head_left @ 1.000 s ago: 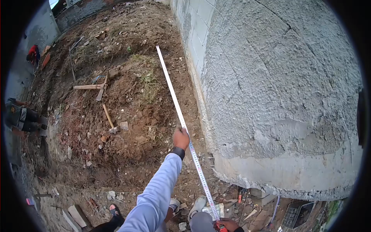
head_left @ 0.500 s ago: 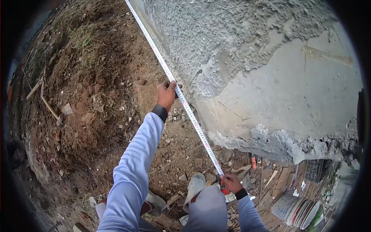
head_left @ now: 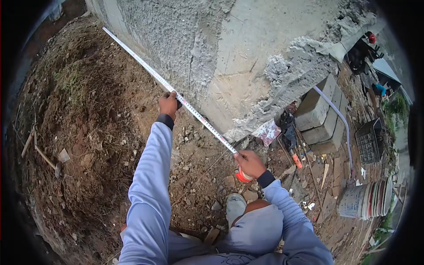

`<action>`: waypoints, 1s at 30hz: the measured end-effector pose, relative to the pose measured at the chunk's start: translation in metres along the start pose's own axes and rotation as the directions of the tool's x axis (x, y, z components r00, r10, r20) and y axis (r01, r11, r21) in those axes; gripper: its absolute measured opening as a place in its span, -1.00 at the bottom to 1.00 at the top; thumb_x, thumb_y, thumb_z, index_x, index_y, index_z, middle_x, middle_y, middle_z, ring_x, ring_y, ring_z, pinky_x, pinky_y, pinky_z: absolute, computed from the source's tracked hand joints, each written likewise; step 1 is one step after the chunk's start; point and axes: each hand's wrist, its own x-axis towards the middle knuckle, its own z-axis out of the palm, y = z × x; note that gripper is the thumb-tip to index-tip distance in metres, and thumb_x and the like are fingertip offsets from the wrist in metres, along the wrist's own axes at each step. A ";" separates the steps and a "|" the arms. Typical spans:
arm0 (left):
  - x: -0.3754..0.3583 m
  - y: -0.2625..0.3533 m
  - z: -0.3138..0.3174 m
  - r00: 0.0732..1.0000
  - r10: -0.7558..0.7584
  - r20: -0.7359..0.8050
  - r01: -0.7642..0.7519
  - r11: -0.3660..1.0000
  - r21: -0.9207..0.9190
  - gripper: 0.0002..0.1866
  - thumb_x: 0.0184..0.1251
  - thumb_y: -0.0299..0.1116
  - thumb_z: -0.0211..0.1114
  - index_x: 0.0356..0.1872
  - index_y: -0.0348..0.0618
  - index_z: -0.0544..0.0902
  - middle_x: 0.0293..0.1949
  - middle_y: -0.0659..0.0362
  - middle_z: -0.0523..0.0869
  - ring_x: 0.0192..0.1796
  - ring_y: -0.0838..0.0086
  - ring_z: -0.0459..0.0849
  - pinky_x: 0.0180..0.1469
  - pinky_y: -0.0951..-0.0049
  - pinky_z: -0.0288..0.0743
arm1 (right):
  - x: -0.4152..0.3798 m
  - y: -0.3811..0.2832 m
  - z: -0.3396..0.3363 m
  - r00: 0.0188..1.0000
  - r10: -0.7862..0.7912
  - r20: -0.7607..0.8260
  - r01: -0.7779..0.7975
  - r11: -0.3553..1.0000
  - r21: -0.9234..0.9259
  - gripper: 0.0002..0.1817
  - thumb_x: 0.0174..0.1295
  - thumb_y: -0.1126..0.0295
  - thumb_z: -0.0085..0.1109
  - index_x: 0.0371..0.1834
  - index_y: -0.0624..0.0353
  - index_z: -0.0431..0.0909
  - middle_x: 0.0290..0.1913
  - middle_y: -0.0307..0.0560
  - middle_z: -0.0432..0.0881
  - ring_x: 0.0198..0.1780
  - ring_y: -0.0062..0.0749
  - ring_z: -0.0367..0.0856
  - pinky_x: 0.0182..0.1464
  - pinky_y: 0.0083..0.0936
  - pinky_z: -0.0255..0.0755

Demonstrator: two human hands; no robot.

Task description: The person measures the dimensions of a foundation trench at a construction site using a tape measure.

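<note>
A white measuring tape runs slantwise along the base of a rough concrete wall, its free end at the upper left. My left hand pinches the blade partway along, thumb on top. Lower right, my right hand is closed on the tape near the wall's bottom corner. Under that hand shows a red and orange round object, probably the tape's case, partly hidden by the fingers.
A mound of soil fills the left, with wooden-handled tools on it. At right are concrete blocks, a purple hose, a black crate and stacked buckets. A person in blue is far right.
Both hands have shifted: the left one up and leftward, the right one upward toward the wall corner. The view has turned, and the tape's far end, blocks and hose now show.
</note>
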 end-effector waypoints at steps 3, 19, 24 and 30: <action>0.008 0.000 -0.001 0.998 -0.055 -0.029 0.054 0.998 -0.042 -0.84 0.28 -0.39 0.09 -0.21 -0.26 0.48 -0.36 0.14 0.64 -0.46 0.51 0.62 -0.51 0.56 0.54 | 0.000 -0.006 -0.001 1.000 0.021 0.016 -0.021 0.999 0.032 -0.66 0.26 0.19 -0.05 -0.37 0.32 0.50 -0.59 -0.07 0.49 -0.51 -0.40 0.47 -0.39 -0.43 0.33; 0.030 -0.010 0.004 0.992 -0.117 -0.048 0.114 0.991 -0.063 -0.84 0.25 -0.41 0.10 -0.27 -0.32 0.51 -0.41 0.15 0.60 -0.47 0.48 0.59 -0.52 0.54 0.54 | 0.011 -0.006 0.003 0.997 0.065 0.052 -0.073 0.985 0.158 -0.73 0.19 0.28 0.01 -0.20 0.27 0.50 -0.57 -0.03 0.51 -0.51 -0.34 0.48 -0.37 -0.41 0.34; 0.033 -0.011 0.001 0.990 -0.135 -0.049 0.132 0.989 -0.073 -0.85 0.26 -0.39 0.10 -0.29 -0.28 0.51 -0.43 0.18 0.60 -0.47 0.50 0.59 -0.51 0.54 0.53 | 0.014 0.005 0.011 0.994 0.095 0.045 -0.102 0.973 0.205 -0.66 0.18 0.30 0.03 -0.06 0.30 0.47 -0.49 -0.03 0.56 -0.44 -0.38 0.51 -0.30 -0.46 0.38; 0.041 -0.011 -0.003 0.989 -0.138 -0.054 0.132 0.986 -0.105 -0.85 0.27 -0.40 0.08 -0.26 -0.29 0.48 -0.46 0.18 0.59 -0.50 0.50 0.58 -0.52 0.53 0.52 | 0.014 0.000 0.007 0.997 0.053 0.051 -0.060 0.985 0.160 -0.66 0.18 0.32 0.03 -0.06 0.33 0.46 -0.44 0.00 0.57 -0.40 -0.39 0.51 -0.27 -0.47 0.38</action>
